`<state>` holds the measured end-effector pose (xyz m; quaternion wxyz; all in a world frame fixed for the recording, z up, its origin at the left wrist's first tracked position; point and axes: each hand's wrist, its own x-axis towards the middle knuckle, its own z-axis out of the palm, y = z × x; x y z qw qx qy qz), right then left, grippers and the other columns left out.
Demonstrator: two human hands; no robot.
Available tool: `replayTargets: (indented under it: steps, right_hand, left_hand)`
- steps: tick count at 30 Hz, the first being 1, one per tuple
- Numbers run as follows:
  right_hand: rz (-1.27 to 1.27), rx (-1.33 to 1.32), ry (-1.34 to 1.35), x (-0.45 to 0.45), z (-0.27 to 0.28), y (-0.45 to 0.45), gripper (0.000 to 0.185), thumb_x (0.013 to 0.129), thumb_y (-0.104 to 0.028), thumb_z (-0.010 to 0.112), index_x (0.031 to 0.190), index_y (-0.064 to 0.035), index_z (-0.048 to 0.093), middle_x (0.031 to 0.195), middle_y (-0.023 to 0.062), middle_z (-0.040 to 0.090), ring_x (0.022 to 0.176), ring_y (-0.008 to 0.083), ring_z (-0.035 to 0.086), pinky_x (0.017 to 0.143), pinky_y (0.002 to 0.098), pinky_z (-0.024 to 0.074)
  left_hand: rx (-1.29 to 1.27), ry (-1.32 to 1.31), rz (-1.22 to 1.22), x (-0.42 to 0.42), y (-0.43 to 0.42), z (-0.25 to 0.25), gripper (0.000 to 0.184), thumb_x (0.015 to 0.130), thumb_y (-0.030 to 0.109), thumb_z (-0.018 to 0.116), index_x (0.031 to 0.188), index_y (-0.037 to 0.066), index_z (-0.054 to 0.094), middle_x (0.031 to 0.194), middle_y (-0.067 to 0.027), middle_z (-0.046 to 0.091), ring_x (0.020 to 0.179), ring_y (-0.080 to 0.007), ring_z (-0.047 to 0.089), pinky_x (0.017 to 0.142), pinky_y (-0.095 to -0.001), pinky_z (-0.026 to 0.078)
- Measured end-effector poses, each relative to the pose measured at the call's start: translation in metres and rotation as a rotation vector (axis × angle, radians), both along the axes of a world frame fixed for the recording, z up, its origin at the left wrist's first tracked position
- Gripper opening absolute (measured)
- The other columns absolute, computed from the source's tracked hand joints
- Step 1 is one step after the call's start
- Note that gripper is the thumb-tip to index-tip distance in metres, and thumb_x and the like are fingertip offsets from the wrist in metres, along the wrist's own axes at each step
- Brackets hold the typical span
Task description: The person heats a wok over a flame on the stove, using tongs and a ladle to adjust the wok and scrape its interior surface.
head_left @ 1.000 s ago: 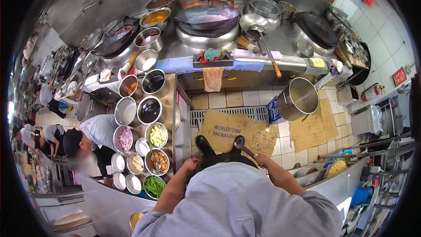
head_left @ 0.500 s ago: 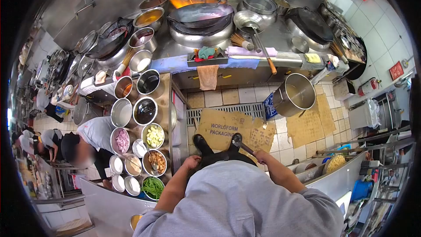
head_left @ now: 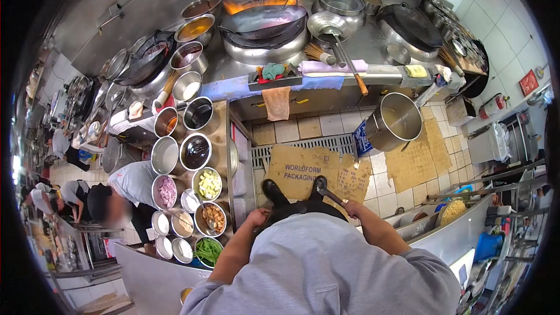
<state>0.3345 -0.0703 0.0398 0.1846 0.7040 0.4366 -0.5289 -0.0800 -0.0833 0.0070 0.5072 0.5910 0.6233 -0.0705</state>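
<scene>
My right hand is closed around a dark, long-handled cooking utensil, held out over the floor in front of my body. Its far end overlaps my boot, so its kind is unclear. My left hand is curled closed beside my waist, near the black apron; the inside of its fingers is hidden. Ahead, a large wok sits on a burner with flames behind it. To its right, a perforated strainer carries a ladle with a wooden handle across it.
Bowls of chopped green vegetable, purple onion, browned pieces and greens stand on the left counter. A person bends beside them. A tall pot stands front right, near flattened cardboard. A second wok is farther right.
The view has shifted slightly, so the counter items sit a little differently in frame. Both my hands keep nearly the same pose, and the person at left stays bent over.
</scene>
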Motion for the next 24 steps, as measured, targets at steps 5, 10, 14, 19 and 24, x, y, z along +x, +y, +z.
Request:
replayTargets:
  steps: [5, 10, 14, 19, 24]
  right_hand:
    - [0.081, 0.008, 0.023, -0.001, 0.000, 0.005, 0.054, 0.081, -0.043, 0.033, 0.057, 0.0023, 0.049, 0.044, 0.0122, 0.046, 0.032, 0.0215, 0.046, 0.032, 0.0318, 0.0373]
    - [0.119, 0.036, 0.012, -0.002, -0.002, 0.005, 0.055, 0.082, -0.041, 0.030, 0.054, 0.0020, 0.048, 0.041, 0.0117, 0.045, 0.031, 0.0216, 0.045, 0.033, 0.0320, 0.0378]
    - [0.151, 0.007, 0.003, -0.003, 0.003, 0.007, 0.055, 0.083, -0.041, 0.029, 0.054, 0.0022, 0.048, 0.041, 0.0115, 0.045, 0.031, 0.0219, 0.045, 0.033, 0.0320, 0.0378]
    - [0.232, 0.003, -0.014, -0.003, 0.009, 0.007, 0.056, 0.083, -0.043, 0.029, 0.055, 0.0017, 0.049, 0.041, 0.0111, 0.046, 0.032, 0.0211, 0.046, 0.034, 0.0327, 0.0367]
    - [0.151, -0.031, -0.018, -0.006, 0.022, 0.007, 0.056, 0.082, -0.045, 0.030, 0.056, 0.0011, 0.049, 0.042, 0.0109, 0.046, 0.033, 0.0206, 0.045, 0.034, 0.0329, 0.0362]
  left_hand:
    - [0.111, 0.032, -0.053, -0.002, 0.001, -0.001, 0.028, 0.073, 0.024, 0.043, 0.096, 0.015, 0.055, 0.093, -0.0109, 0.055, 0.085, -0.0258, 0.053, 0.075, -0.0323, 0.041]
    - [0.040, 0.011, 0.012, 0.000, 0.004, 0.008, 0.028, 0.073, 0.025, 0.043, 0.096, 0.014, 0.055, 0.092, -0.0124, 0.056, 0.085, -0.0263, 0.053, 0.075, -0.0325, 0.041]
    - [0.020, -0.096, 0.068, -0.010, 0.003, -0.033, 0.027, 0.074, 0.024, 0.043, 0.096, 0.014, 0.056, 0.091, -0.0133, 0.056, 0.084, -0.0266, 0.053, 0.076, -0.0323, 0.041]
    - [0.064, 0.017, 0.010, 0.001, 0.004, 0.014, 0.026, 0.074, 0.024, 0.044, 0.095, 0.014, 0.056, 0.092, -0.0124, 0.056, 0.085, -0.0270, 0.053, 0.076, -0.0325, 0.041]
    - [0.112, 0.044, -0.022, 0.004, 0.006, 0.025, 0.026, 0.074, 0.026, 0.044, 0.095, 0.016, 0.056, 0.094, -0.0117, 0.055, 0.087, -0.0265, 0.052, 0.077, -0.0319, 0.040]
